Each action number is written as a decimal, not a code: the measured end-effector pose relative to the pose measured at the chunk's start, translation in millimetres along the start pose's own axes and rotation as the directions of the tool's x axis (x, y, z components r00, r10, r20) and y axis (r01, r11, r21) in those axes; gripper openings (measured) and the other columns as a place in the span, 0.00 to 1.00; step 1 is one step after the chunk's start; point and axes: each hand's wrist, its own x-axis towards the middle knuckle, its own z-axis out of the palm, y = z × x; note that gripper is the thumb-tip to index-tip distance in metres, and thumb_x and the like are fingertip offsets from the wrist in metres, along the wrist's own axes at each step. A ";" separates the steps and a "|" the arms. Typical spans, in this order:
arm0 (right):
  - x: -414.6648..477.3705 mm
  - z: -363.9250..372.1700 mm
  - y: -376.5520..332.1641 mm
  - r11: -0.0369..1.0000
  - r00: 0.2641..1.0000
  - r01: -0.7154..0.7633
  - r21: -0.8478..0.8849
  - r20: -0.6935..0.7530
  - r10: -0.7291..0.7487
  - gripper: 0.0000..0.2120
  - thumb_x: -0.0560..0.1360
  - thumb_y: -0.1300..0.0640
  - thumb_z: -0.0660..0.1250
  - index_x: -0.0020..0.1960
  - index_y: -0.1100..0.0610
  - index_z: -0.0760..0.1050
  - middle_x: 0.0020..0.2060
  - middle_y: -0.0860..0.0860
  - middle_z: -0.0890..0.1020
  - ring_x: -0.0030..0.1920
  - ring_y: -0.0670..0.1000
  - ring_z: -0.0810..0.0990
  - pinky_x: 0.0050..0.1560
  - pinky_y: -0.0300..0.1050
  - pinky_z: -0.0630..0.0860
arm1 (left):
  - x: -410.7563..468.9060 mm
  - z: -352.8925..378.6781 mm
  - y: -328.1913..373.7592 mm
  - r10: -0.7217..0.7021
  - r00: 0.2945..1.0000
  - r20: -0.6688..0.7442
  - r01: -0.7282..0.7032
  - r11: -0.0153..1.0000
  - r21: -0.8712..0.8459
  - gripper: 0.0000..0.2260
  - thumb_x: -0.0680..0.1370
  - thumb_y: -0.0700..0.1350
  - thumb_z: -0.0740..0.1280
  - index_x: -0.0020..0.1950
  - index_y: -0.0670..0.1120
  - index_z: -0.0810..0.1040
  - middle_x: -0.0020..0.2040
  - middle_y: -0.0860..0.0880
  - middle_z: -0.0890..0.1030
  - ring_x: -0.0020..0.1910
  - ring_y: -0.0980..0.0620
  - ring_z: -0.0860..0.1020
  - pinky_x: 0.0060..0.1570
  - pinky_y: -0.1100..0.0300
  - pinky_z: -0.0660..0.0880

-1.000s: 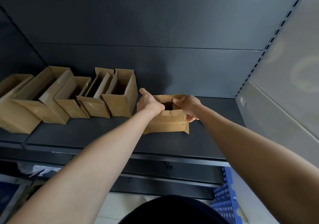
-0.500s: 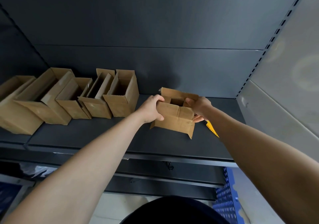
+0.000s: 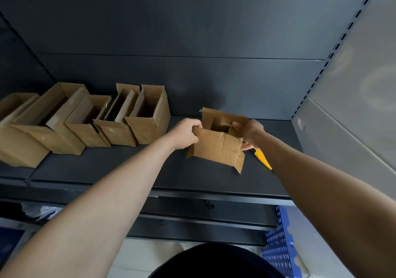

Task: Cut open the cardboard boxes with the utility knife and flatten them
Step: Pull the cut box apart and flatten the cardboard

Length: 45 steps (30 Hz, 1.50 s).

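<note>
A small brown cardboard box (image 3: 217, 147) with clear tape down its front is held tilted above the dark shelf (image 3: 150, 170), its top flaps open. My left hand (image 3: 185, 133) grips the box's left top edge. My right hand (image 3: 249, 132) grips its right side. A yellow utility knife (image 3: 262, 157) lies on the shelf just below my right wrist, partly hidden by my forearm. Several more open cardboard boxes (image 3: 147, 117) stand in a row at the left of the shelf.
A dark back panel rises behind the shelf, and a grey side wall (image 3: 342, 127) with a slotted upright closes it on the right. A blue perforated crate (image 3: 278, 247) sits below at the lower right. Lower shelf rails run under the front edge.
The box has been lifted and tilted, and its top flaps have come open. The yellow knife, hidden a second ago, now shows beside my right wrist.
</note>
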 end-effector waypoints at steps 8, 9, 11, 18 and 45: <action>-4.5 7.3 -9.1 0.979 0.999 0.023 -0.201 0.035 -0.016 0.31 0.69 0.34 0.68 0.60 0.58 0.73 0.51 0.56 0.81 0.43 0.57 0.84 0.42 0.51 0.83 | 12.5 -4.8 15.3 -0.342 0.939 -0.015 0.330 0.916 -0.230 0.19 0.74 0.50 0.72 0.58 0.43 0.72 0.53 0.45 0.77 0.53 0.46 0.78 0.49 0.50 0.80; -6.3 10.0 -11.1 0.976 0.999 0.027 -0.217 0.043 -0.018 0.34 0.66 0.34 0.71 0.60 0.58 0.73 0.53 0.56 0.80 0.45 0.58 0.83 0.42 0.52 0.83 | 14.0 -0.6 15.4 -0.382 0.924 0.013 0.375 0.901 -0.217 0.28 0.71 0.51 0.75 0.64 0.43 0.68 0.57 0.45 0.75 0.56 0.44 0.77 0.47 0.50 0.81; -12.6 14.8 -16.0 0.970 0.999 0.027 -0.240 0.050 -0.016 0.36 0.63 0.36 0.75 0.61 0.58 0.72 0.55 0.56 0.78 0.50 0.59 0.82 0.42 0.53 0.82 | 14.0 6.9 19.0 -0.417 0.909 0.017 0.412 0.890 -0.196 0.39 0.69 0.51 0.77 0.73 0.45 0.59 0.64 0.44 0.71 0.60 0.42 0.75 0.44 0.50 0.81; -8.3 11.8 -17.3 0.985 0.997 0.035 -0.169 0.073 -0.023 0.11 0.71 0.57 0.69 0.50 0.59 0.70 0.41 0.57 0.75 0.35 0.53 0.74 0.31 0.43 0.72 | 20.9 4.0 9.6 -0.364 0.930 -0.050 0.324 0.877 -0.354 0.16 0.77 0.40 0.65 0.65 0.42 0.70 0.53 0.44 0.77 0.48 0.47 0.78 0.44 0.52 0.82; -6.8 -4.6 -2.9 0.925 0.980 -0.152 0.347 0.178 0.094 0.35 0.63 0.64 0.79 0.66 0.56 0.68 0.56 0.55 0.79 0.53 0.58 0.80 0.46 0.59 0.79 | -22.0 -6.8 -7.0 -0.387 0.922 0.015 0.029 0.030 -0.999 0.14 0.78 0.32 0.52 0.59 0.40 0.71 0.60 0.39 0.75 0.59 0.41 0.74 0.54 0.48 0.75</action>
